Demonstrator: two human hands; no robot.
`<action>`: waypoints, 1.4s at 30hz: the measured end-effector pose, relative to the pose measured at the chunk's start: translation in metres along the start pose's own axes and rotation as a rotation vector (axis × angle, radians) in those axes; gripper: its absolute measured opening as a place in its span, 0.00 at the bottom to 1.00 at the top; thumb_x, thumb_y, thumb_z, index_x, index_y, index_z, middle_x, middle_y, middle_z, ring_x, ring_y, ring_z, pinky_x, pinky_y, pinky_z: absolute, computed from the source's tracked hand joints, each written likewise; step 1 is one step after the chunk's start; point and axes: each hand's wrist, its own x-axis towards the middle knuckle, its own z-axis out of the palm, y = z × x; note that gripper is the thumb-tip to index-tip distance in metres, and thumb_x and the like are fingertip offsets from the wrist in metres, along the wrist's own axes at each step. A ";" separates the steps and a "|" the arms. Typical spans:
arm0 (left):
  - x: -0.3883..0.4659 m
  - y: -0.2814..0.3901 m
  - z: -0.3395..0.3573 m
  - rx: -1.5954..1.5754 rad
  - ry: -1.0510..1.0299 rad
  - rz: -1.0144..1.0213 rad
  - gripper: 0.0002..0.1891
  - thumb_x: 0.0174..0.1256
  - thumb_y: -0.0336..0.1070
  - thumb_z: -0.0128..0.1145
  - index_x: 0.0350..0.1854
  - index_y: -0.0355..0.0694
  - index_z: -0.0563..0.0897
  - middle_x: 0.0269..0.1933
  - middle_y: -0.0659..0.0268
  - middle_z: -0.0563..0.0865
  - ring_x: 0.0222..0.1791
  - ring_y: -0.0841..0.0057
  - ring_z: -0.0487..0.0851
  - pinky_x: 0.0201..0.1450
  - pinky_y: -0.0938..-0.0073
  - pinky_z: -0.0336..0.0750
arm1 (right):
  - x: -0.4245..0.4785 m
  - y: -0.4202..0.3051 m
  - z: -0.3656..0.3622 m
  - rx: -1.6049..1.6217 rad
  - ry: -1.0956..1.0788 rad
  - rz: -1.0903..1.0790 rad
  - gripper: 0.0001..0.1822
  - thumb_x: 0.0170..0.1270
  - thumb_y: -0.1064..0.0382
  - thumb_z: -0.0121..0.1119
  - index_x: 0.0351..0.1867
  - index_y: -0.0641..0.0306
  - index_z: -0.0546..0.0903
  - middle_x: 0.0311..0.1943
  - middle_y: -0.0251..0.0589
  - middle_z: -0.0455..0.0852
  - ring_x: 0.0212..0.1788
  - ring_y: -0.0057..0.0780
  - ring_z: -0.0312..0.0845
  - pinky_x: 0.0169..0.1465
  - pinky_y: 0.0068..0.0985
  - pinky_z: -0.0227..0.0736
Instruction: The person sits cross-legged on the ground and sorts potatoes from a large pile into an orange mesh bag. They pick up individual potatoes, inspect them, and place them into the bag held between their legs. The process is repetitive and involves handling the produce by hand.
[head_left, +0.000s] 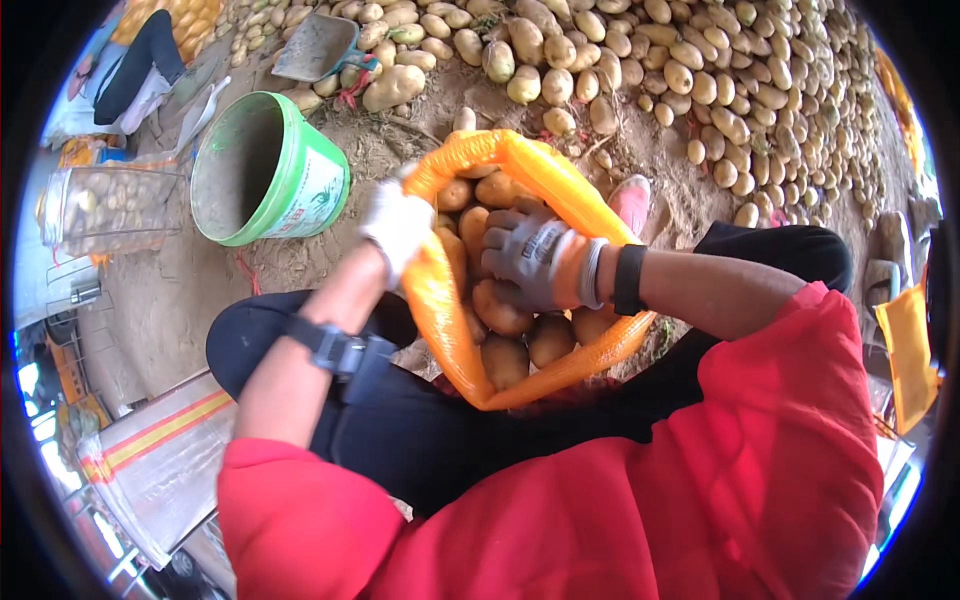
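An orange mesh sack (577, 367) stands with its mouth wide and its rim rolled outward between my knees. Inside it lie several potatoes (504, 361). My left hand (397, 225), in a white glove, grips the rolled rim on the sack's left side. Within the mouth, my right hand (529, 255), in a grey and orange glove, rests palm down on the potatoes; its fingers are spread a little and its palm is hidden, so a hold on any potato cannot be made out.
A green and white bucket (311, 180) leans left of the sack. Behind it lies a metal scoop (319, 46). A large heap of potatoes (705, 86) covers the ground ahead. A filled clear bag (112, 210) stands at far left, and another person's leg (142, 67) shows beyond.
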 end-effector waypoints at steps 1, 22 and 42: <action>0.032 -0.037 -0.034 -0.297 -0.203 0.204 0.30 0.60 0.21 0.48 0.68 0.44 0.78 0.38 0.68 0.83 0.27 0.79 0.76 0.31 0.74 0.77 | 0.003 -0.004 -0.004 0.005 -0.018 -0.003 0.15 0.62 0.49 0.61 0.38 0.56 0.87 0.43 0.38 0.86 0.55 0.38 0.79 0.60 0.42 0.71; 0.018 0.020 -0.054 -0.059 -0.128 0.364 0.31 0.57 0.27 0.50 0.67 0.42 0.80 0.48 0.66 0.84 0.35 0.85 0.76 0.44 0.81 0.76 | 0.071 -0.030 0.010 -0.010 -0.097 0.164 0.21 0.56 0.65 0.62 0.52 0.67 0.77 0.42 0.49 0.81 0.39 0.45 0.82 0.40 0.41 0.81; 0.014 0.030 -0.050 -0.016 0.014 0.420 0.35 0.56 0.28 0.51 0.73 0.39 0.74 0.34 0.68 0.84 0.27 0.87 0.75 0.34 0.83 0.75 | 0.082 -0.019 -0.025 0.953 -0.517 0.789 0.20 0.73 0.57 0.46 0.52 0.62 0.86 0.50 0.54 0.88 0.52 0.47 0.86 0.56 0.44 0.79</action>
